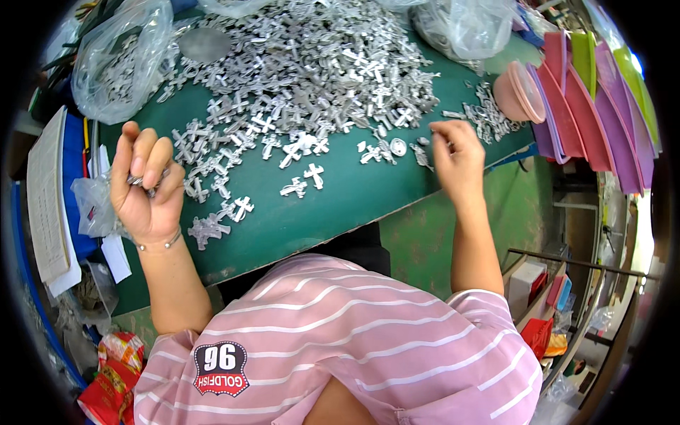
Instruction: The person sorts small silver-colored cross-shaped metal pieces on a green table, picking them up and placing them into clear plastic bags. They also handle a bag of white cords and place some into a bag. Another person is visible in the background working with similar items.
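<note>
Palm up at the left of the green table, my left hand (pixel 150 184) is curled around several small silver metal pieces (pixel 145 183), partly hidden by the fingers. My right hand (pixel 457 152) hovers at the right, fingertips bent together beside a few loose silver pieces (pixel 398 146); whether anything is pinched in them is hidden. A large heap of silver cross-shaped metal pieces (pixel 319 71) spreads over the far part of the table. Between my hands, two loose crosses (pixel 314 176) lie apart from the heap.
Clear plastic bags (pixel 124 64) of pieces stand at the far left, with another bag (pixel 467 28) far right. A pink bowl (pixel 516 95) sits by a small pile (pixel 489 113), near stacked coloured bins (pixel 591 106). Papers (pixel 53 198) line the left edge.
</note>
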Available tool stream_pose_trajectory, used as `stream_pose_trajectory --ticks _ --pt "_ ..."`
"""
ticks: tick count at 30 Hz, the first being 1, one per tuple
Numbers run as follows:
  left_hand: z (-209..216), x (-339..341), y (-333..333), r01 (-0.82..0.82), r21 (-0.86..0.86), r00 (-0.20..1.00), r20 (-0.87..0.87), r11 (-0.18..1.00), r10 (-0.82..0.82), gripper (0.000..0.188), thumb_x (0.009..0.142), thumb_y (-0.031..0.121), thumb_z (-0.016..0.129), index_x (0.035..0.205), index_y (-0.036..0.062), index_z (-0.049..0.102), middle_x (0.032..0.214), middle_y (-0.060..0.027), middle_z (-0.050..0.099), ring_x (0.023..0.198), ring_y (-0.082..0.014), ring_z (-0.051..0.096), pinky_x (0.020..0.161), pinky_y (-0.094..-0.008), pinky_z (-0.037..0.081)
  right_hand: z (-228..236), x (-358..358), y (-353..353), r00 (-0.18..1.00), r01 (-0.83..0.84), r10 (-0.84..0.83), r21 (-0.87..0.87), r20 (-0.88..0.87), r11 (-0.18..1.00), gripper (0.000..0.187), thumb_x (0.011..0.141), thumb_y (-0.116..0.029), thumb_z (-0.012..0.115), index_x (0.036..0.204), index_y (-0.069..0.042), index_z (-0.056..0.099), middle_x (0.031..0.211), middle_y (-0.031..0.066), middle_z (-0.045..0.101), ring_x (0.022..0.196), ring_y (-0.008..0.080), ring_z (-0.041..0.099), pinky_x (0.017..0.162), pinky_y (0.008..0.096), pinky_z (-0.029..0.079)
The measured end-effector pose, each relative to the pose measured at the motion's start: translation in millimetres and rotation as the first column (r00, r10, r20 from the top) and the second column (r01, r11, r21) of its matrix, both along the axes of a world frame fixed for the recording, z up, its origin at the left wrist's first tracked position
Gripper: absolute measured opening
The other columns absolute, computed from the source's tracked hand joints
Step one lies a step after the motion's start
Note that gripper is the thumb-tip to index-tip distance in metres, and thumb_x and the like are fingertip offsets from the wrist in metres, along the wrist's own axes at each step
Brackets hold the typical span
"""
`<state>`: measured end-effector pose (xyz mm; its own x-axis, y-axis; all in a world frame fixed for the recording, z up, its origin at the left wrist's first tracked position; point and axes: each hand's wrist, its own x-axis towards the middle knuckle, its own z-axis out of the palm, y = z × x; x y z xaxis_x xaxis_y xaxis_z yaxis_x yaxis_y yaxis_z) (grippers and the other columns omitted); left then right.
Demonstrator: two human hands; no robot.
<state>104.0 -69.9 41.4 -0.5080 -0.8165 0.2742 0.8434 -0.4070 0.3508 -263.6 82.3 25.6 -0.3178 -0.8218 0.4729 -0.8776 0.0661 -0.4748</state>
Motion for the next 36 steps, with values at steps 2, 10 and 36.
stream_pose_trajectory --ticks 2,10,36 --pt "-1 1 0 -0.004 0.001 1.0 0.0 1.0 0.004 0.021 0.1 0.016 0.04 0.11 -0.0004 0.049 0.072 -0.0015 0.039 0.061 -0.0094 0.038 0.043 -0.0213 0.031 -4 30 -5 0.983 -0.18 0.178 0.051 0.044 0.982 0.013 0.077 -0.001 0.064 0.089 0.0 0.065 0.089 0.015 0.062 0.081 0.0321 0.061 0.072 0.0365 0.05" --pt "-2 4 -1 0.005 0.049 0.999 -0.043 0.999 -0.003 0.02 0.1 0.015 0.04 0.11 0.0 0.05 0.072 -0.0016 0.04 0.061 -0.0096 0.038 0.043 -0.0218 0.031 -12 46 -7 0.975 -0.2 0.212 0.161 -0.065 0.967 0.015 0.073 -0.004 0.07 0.088 -0.005 0.066 0.091 0.006 0.062 0.084 0.0269 0.057 0.074 0.0364 0.044" --pt "-16 -3 -10 -0.174 0.448 0.984 0.038 0.877 0.176 0.034 0.094 0.02 0.049 0.117 -0.005 0.047 0.123 -0.0259 0.049 0.121 -0.0381 0.046 0.104 -0.0567 0.035 -20 137 -50 0.784 -0.606 0.609 -0.066 0.124 0.793 0.019 0.077 -0.002 0.067 0.095 0.0 0.063 0.101 0.0138 0.061 0.091 0.0324 0.058 0.08 0.0382 0.047"
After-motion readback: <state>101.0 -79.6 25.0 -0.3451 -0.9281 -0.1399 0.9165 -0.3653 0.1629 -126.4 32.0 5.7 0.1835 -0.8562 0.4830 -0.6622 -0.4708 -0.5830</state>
